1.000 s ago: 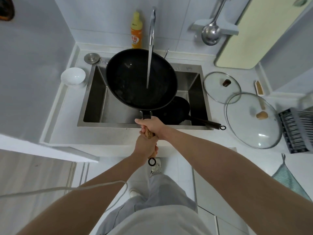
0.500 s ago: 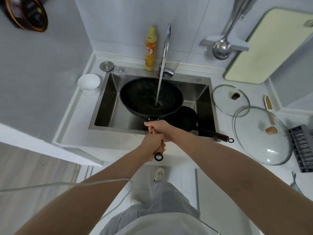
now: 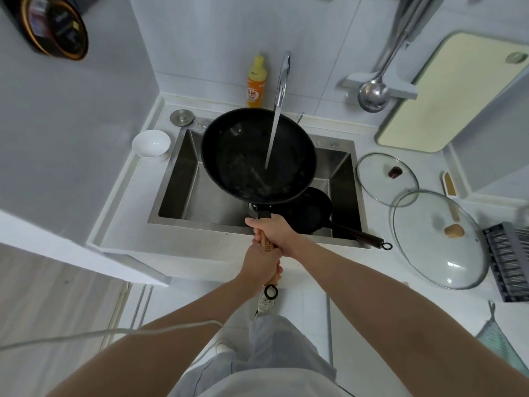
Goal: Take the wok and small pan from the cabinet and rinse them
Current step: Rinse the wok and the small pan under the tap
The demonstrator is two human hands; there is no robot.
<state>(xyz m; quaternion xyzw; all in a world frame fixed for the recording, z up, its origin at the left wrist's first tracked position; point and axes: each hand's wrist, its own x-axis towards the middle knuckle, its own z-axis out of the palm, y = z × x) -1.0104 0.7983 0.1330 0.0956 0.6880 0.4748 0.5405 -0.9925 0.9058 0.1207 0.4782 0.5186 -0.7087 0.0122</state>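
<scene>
Hands come first, nearest to the camera: the left hand (image 3: 259,263) and the right hand (image 3: 276,232) both grip the wooden handle of the wok (image 3: 259,154), the left one lower, next to the ring at the end of the handle, the right one higher, close to the metal neck. The fingers of both hands are wrapped tightly around the handle.

The wok is held above the sink (image 3: 337,170), tilted a little, and the stream from the faucet (image 3: 283,78) falls into its right half. Water seems to gather in the lower part, though the dark surface makes this hard to judge.

Under the wok, in the front right corner of the sink, lies the small pan (image 3: 313,213); its handle rests over the front edge of the sink and points right.

On the worktop to the right of the sink lie two glass lids (image 3: 440,240), and at the back edge stands a yellow bottle (image 3: 255,81).

So both pans are already out of the cabinet. The rinsing of the wok is in progress. The small pan probably waits for its turn, and I cannot say if it is already wet.
</scene>
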